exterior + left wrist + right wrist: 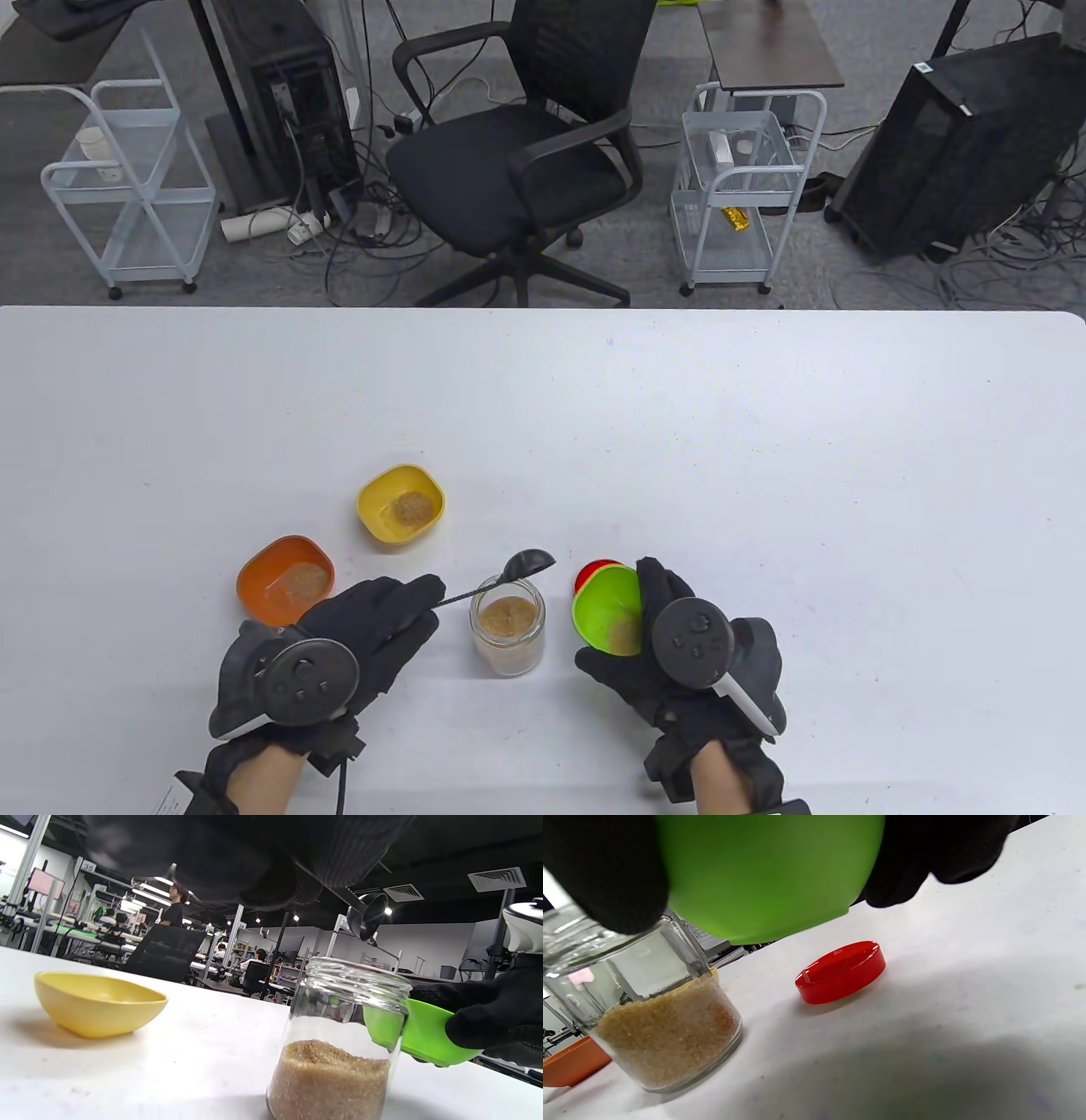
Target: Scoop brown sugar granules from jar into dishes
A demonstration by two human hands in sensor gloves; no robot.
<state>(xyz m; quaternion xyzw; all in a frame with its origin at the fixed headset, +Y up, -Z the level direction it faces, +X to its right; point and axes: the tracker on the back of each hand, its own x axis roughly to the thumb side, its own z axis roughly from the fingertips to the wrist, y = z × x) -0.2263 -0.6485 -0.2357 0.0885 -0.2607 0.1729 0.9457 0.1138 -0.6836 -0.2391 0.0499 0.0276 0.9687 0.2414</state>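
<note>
A glass jar [507, 626] [339, 1043] [649, 1014] about a third full of brown sugar stands open near the table's front. My left hand [373, 624] pinches the handle of a black spoon [528, 562] [367, 921], whose bowl hovers above the jar's far rim. My right hand [670, 645] [496, 1018] grips a green dish [604, 607] [424, 1035] [768, 874], lifted and tilted toward the jar, with some sugar in it. A yellow dish [400, 503] [99, 1003] and an orange dish [284, 579] [572, 1065] each hold a small sugar heap.
The jar's red lid [594, 570] [841, 971] lies flat on the white table [764, 475] just behind the green dish. Beyond the table's far edge stand an office chair [526, 161], two wire carts and computer towers.
</note>
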